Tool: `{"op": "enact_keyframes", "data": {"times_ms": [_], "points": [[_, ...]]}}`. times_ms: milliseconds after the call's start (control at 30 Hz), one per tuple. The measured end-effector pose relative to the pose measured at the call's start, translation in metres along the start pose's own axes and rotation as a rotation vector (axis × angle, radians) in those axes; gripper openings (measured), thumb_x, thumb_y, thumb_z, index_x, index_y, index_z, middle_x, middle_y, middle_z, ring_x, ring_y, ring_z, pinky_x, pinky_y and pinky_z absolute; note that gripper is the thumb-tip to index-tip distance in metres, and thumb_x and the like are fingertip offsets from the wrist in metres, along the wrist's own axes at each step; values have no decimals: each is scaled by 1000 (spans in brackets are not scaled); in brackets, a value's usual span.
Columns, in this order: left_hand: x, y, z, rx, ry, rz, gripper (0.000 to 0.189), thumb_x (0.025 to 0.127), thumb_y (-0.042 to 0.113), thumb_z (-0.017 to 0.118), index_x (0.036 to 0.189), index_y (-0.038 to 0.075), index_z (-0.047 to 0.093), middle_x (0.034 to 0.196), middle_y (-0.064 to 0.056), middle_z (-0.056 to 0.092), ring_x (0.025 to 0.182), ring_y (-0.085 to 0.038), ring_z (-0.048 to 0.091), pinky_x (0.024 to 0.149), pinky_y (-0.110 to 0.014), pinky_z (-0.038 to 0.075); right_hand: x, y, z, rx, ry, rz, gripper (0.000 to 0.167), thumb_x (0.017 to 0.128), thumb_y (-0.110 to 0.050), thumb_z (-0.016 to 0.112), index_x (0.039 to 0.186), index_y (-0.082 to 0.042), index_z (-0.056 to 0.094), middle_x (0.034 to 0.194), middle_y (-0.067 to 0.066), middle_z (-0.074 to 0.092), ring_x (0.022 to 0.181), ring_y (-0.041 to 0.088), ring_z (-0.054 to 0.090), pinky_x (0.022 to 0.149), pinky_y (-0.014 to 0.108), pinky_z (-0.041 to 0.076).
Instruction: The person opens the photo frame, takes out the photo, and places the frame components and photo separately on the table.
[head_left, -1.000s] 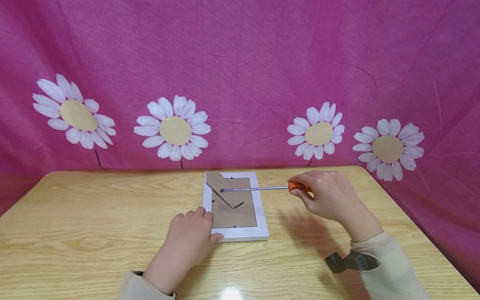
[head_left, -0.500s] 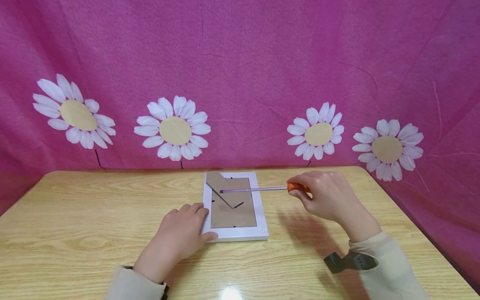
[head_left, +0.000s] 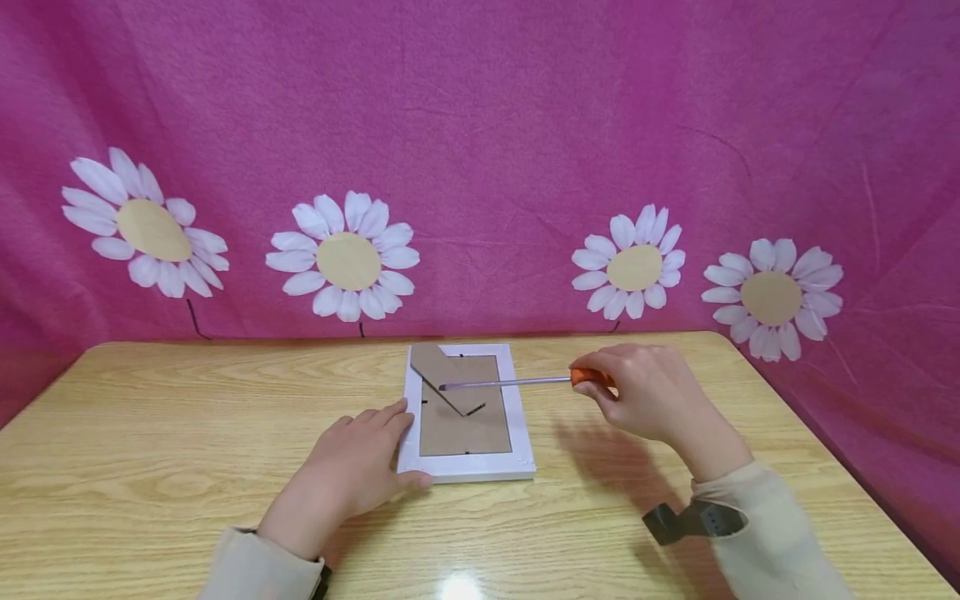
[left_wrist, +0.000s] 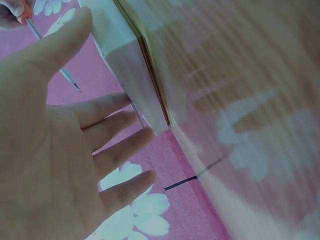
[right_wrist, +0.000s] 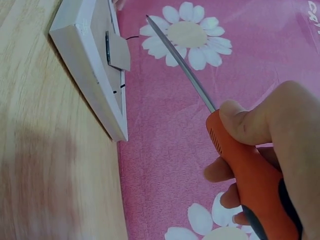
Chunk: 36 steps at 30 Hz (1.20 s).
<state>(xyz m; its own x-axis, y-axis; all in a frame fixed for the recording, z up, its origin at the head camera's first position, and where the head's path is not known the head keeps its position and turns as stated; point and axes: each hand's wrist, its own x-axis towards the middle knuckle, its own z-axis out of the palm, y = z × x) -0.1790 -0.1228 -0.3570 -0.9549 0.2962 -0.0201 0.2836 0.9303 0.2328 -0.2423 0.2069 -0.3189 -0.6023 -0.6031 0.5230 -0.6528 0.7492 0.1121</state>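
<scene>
A white picture frame (head_left: 519, 429) lies face down on the table, its brown backing board (head_left: 457, 437) showing. Small dark tabs sit around the board's edges, and a brown stand flap (head_left: 432, 364) angles across it. My left hand (head_left: 345, 467) is at the frame's left side, fingertips by the edge and thumb at the near corner; the left wrist view shows its fingers extended. My right hand (head_left: 648, 392) grips a flat-blade screwdriver (right_wrist: 255, 175) by its orange handle. The screwdriver's shaft reaches leftward over the frame, and in the right wrist view its tip is raised clear of the board.
The wooden table (head_left: 187, 433) stretches to both sides of the frame. Behind it hangs a pink cloth (head_left: 480, 167) printed with several white daisies. A dark strap (head_left: 697, 521) with a camera sits at my right wrist.
My left hand has shifted left and loosened from the frame's lower left corner, its fingers straighter. The screwdriver has dipped slightly at its tip. The frame looks unmoved.
</scene>
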Motion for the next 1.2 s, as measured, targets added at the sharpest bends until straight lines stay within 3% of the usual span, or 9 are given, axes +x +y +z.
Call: {"op": "enact_keyframes", "data": {"times_ms": [333,900,1200], "points": [[1,0,0,-6,13,11,79,84,53,74,142,4,52,152,-11,43,136,-34,42,108,-55,34,0,-2,9,25,-61,8,12,82,-23,80,92,-17,75,69,-13,60,57,5,49,49,29,40],[3,-1,-4,14,52,57,70,87,49,71,137,4,57,147,-11,49,134,-35,45,108,-57,35,2,-12,21,66,-180,19,14,84,-26,80,94,-17,74,76,-11,66,61,8,56,57,33,49],[2,-8,-6,-20,14,22,76,85,53,73,140,4,54,148,-12,48,135,-34,43,109,-56,34,5,-18,19,79,-186,2,15,83,-26,82,94,-18,76,76,-11,66,60,7,56,55,29,48]]}}
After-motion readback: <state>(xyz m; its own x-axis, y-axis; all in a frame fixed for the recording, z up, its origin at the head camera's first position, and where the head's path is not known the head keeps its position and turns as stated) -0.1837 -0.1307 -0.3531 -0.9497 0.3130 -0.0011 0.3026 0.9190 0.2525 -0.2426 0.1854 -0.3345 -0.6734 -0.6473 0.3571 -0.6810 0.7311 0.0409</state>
